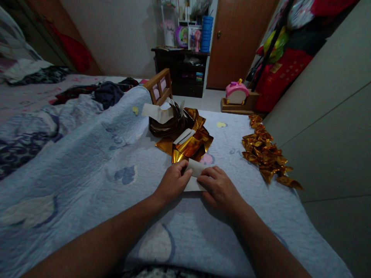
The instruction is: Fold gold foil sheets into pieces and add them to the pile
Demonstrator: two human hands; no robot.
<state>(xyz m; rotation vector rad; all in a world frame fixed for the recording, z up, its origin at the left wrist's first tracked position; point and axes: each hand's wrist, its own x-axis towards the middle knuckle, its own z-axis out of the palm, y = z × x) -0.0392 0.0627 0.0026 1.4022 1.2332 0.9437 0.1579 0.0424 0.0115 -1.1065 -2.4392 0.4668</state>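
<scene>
A sheet of paper (193,185), pale side up, lies on the bed between my hands, with a flap of it turned over. My left hand (174,178) pinches the left part of this sheet between thumb and fingers. At the right part, my right hand (219,189) has its bent fingers pressed on the paper, thumb near the lower edge. Just beyond my hands lie loose gold foil sheets (193,144), some with white backs showing. Behind them sits a curled stack of foil paper (165,125). Off to the right is a heap of folded gold foil pieces (262,150).
A light blue patterned quilt (116,216) covers the bed. Rumpled clothes (108,94) lie at the far left. Past the bed's far edge are a wooden rail (159,87), a dark cabinet (181,73) and a pink toy-like case (237,92). A pale wardrobe (333,116) borders the right side.
</scene>
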